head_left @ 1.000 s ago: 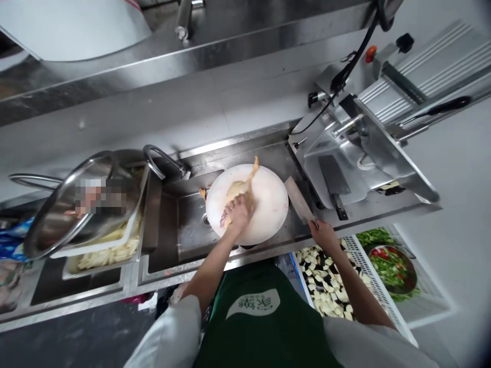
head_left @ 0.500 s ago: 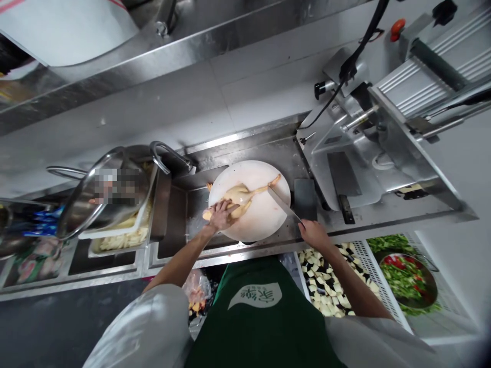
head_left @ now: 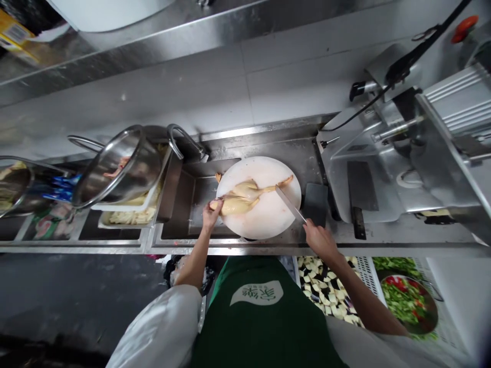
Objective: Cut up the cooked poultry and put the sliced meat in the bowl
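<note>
A pale plucked bird (head_left: pixel 241 197) lies lengthwise on a round white cutting board (head_left: pixel 268 217) set over a steel sink. My left hand (head_left: pixel 211 213) grips the bird's left end at the board's edge, fingers closed on it. My right hand (head_left: pixel 319 239) is wrapped round the handle of a cleaver (head_left: pixel 290 204), whose blade slants up and left over the board, its tip close to the bird's outstretched leg (head_left: pixel 284 183).
A meat slicer (head_left: pixel 406 153) with a second cleaver (head_left: pixel 358 197) on its tray stands right. A steel bowl (head_left: pixel 115 166) sits over trays of cut strips at left. Crates of chopped eggplant (head_left: pixel 326 291) and greens (head_left: pixel 406 296) lie below the counter.
I turned the bird from upright across the board to lying lengthwise, and my left hand slid to its left end. The cleaver came over the board toward the leg. My view shifted left.
</note>
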Available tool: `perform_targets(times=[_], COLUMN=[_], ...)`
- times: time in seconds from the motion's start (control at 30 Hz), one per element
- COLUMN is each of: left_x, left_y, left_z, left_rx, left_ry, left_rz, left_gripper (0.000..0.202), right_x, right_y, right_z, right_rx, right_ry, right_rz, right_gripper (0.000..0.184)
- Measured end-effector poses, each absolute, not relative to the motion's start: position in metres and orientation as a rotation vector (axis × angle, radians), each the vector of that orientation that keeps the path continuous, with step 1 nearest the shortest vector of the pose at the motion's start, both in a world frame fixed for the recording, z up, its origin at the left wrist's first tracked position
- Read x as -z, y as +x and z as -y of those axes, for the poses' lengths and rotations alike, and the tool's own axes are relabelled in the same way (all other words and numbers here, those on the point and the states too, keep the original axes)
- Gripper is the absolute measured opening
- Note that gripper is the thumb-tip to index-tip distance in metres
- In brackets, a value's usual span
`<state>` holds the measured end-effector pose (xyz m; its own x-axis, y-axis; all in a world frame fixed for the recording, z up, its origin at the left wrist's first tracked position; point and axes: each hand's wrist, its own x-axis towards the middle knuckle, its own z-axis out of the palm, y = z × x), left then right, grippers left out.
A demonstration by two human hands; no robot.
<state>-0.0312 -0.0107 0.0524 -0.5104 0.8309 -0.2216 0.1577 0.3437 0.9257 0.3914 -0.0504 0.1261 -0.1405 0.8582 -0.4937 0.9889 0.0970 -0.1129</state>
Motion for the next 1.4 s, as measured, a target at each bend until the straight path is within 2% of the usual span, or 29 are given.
perform_targets(times=[0.1,0.23,0.4,0.6,0.8,0.87,0.93,1.03,1.13,1.2,1.3,1.4], left_x=[-0.042,-0.038,-0.041,-0.038,-0.035,-0.038,-0.045,-0.061,-0.072,-0.076,-0.077,-0.077], left_y=[-0.025,-0.007,0.023,0.041,0.034,0.025,0.014,0.005,0.014,0.024,0.032,0.031], left_z=[0.021,0.032,0.03,0.013,0.019,0.032,0.047,0.057,0.042,0.023,-0.006,-0.027], left_rx=[-1.262,-1.385,-1.581,-1.615,-1.539,-1.427,-1.31,-0.973,-0.352,-0.028,0.229,0.304], left_ry=[0.792,0.716,0.669,0.493,0.442,0.424,0.521,1.103,1.848,2.084,2.218,2.31], left_rz=[-1.782,-1.832,-1.746,-1.687,-1.712,-1.804,-2.043,-2.419,-2.224,-2.046,-1.901,-1.687], left_gripper=[0.073,0.066,0.059,0.076,0.054,0.052,0.059,0.072,0.077,0.082,0.082,0.072], right_x=[-0.138,-0.148,-0.142,-0.128,-0.126,-0.125,-0.122,-0.116,-0.11,-0.107,-0.103,-0.101], right_y=[0.372,0.332,0.298,0.293,0.303,0.312,0.324,0.343,0.358,0.365,0.372,0.378], right_z=[0.045,0.023,0.0,-0.013,-0.006,0.001,0.009,0.022,0.034,0.043,0.056,0.068], right_rx=[0.597,0.6,0.564,0.577,0.635,0.635,0.628,0.64,0.662,0.667,0.679,0.706], right_ry=[1.709,1.495,1.391,1.406,1.524,1.621,1.715,1.801,1.868,1.921,1.988,2.042], right_rz=[-2.19,-2.283,-2.368,-2.366,-2.364,-2.362,-2.352,-2.346,-2.335,-2.318,-2.286,-2.218], right_gripper=[0.032,0.041,0.04,0.033,0.031,0.029,0.028,0.027,0.028,0.028,0.029,0.03])
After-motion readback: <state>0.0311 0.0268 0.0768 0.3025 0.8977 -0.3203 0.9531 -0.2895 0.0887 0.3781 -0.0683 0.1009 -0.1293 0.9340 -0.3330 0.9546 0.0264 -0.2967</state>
